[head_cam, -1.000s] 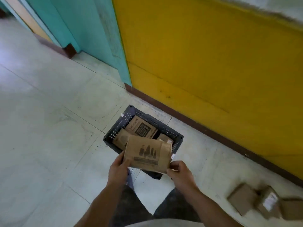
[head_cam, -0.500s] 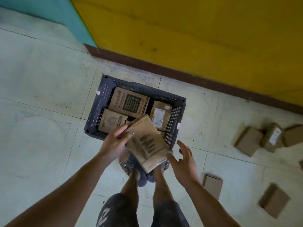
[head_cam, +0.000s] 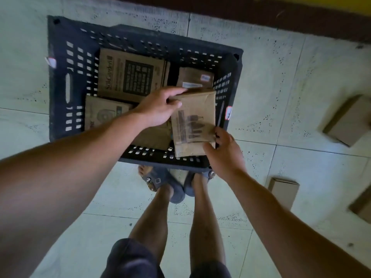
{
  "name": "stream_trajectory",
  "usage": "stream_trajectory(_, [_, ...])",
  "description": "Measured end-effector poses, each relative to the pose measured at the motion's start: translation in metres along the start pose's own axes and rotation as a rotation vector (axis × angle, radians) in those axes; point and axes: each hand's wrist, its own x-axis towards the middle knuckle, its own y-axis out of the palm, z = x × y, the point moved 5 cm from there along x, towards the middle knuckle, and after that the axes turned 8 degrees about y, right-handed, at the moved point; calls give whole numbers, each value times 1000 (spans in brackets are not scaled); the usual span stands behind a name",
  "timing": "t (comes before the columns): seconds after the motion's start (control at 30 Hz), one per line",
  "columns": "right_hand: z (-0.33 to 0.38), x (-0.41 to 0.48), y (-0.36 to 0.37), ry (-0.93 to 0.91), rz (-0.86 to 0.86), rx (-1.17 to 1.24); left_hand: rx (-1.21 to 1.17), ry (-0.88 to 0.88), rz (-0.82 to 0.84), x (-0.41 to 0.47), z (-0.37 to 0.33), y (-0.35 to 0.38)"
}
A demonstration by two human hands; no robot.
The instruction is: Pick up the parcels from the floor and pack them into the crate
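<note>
Kraft parcel (head_cam: 193, 121) is in both grips, hanging over the near-right corner of the crate (head_cam: 60, 77), with its near end overlapping the near wall. Can't tell if it's resting on anything underneath. Not released, so I don't count it as packed

Left grip (head_cam: 158, 109): fingers curled over the parcel's far-left corner, pinching it. Right grip (head_cam: 224, 153): thumb on the printed face, fingers round the near-right edge, also pinching

Already in the crate, lying flat:
- big printed box (head_cam: 130, 77), far-left
- small labelled box (head_cam: 195, 78), far-right, just beyond the one I'm holding
- round-logo box (head_cam: 102, 113), near-left
- plain box (head_cam: 152, 137), partly hidden under my left wrist

So four are in and this is the fifth. My guess is the near-right slot takes it if I lay it flat

Left to do: three parcels show on the floor (head_cam: 301, 87) to my right, well apart from the crate: angled box (head_cam: 349, 121), upright small box (head_cam: 283, 191), edge-cut box (head_cam: 361, 207). More may lie out of view. Roughly past halfway, judging by what shows
</note>
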Motion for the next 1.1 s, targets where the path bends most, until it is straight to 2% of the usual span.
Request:
stream_trajectory(0.1, [-3, 9, 3, -45, -38, -16, 58, -13, 64, 25, 10, 18])
stream_trajectory(0.2, [-10, 17, 18, -33, 67, 6, 55, -48, 151, 41, 26, 42])
stream_trajectory(0.43, [-17, 34, 58, -62, 303, -59, 192, -90, 116, 72, 54, 62])
stream_trajectory(0.67, [-21, 56, 80, -10, 381, -93, 229, -51, 93, 78, 59, 71])
stream_trajectory(0.87, [-19, 47, 82, -6, 383, -102, 266, -110, 111, 68, 56, 66])
stream_trajectory(0.93, [-17, 42, 74, -8, 368, -79, 196, -154, 74, 66, 55, 69])
stream_trajectory(1.1, [-18, 41, 54, -16, 326, -27, -46, -301, -140, 65, 53, 71])
